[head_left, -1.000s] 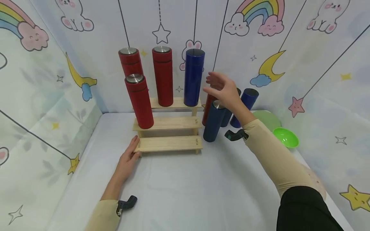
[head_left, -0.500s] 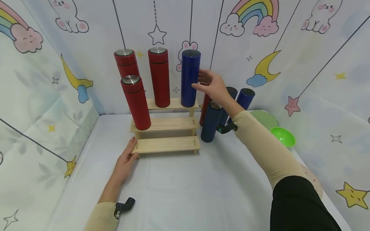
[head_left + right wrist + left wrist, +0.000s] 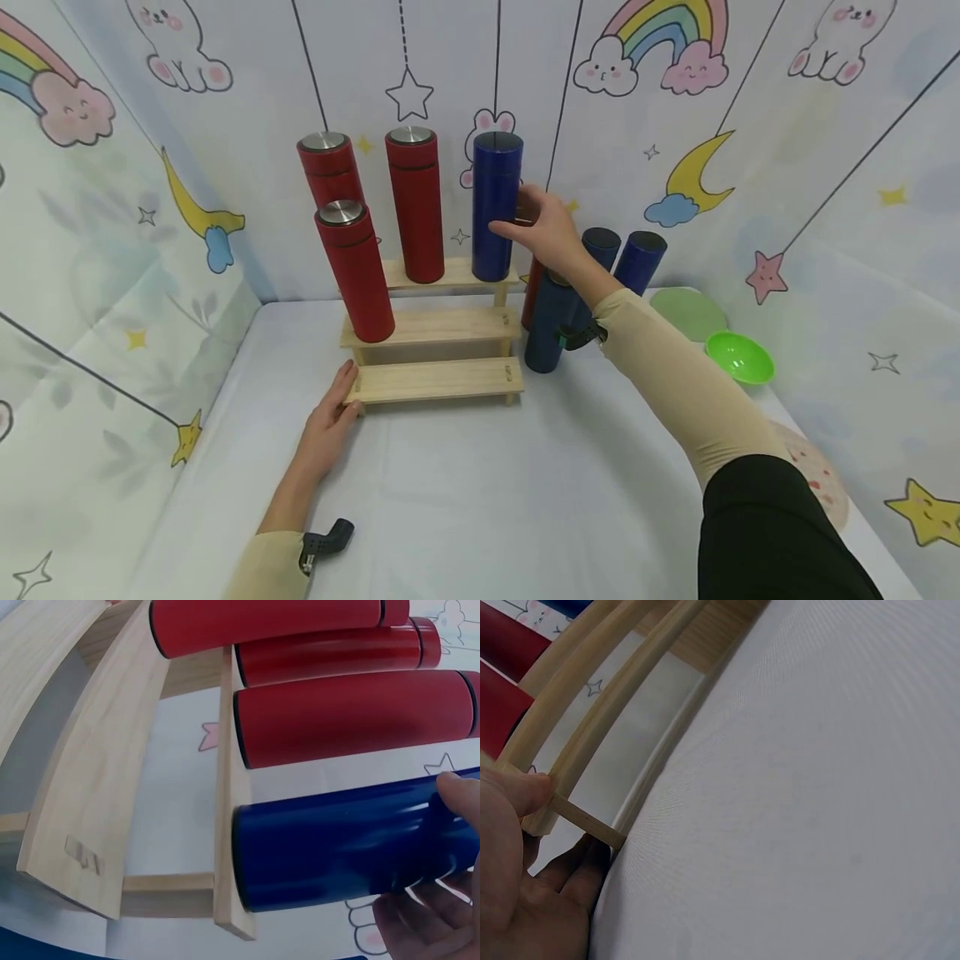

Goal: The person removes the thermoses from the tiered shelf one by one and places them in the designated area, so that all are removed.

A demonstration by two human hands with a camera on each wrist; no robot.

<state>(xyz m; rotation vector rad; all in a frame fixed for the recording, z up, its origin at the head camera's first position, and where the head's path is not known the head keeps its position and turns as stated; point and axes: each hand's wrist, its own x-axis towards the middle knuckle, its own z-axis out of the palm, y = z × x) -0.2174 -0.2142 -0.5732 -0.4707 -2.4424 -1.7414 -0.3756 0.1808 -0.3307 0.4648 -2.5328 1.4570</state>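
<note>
A three-step wooden rack [image 3: 438,379] stands on the white table. My left hand [image 3: 324,433] grips the left end of its lowest step; in the left wrist view the thumb lies on the step and the fingers are under it. On the top step, at its right end, a blue thermos flask [image 3: 493,187] stands upright. My right hand [image 3: 553,237] holds it from the right, thumb in front and fingers behind, as the right wrist view also shows. Two red flasks, one in the middle [image 3: 416,204] and one at left [image 3: 330,171], share that step. Another red flask [image 3: 356,275] is on the middle step.
Right of the rack, under my right forearm, stand a dark blue flask [image 3: 545,329], another dark blue one [image 3: 600,246], a brighter blue one [image 3: 641,260] and a partly hidden red one [image 3: 531,292]. A green bowl [image 3: 740,358] and a pale green disc [image 3: 688,313] lie further right.
My right hand has moved left from above the standing flasks to the blue flask on the top step and taken hold of it. The left hand stays on the rack.
</note>
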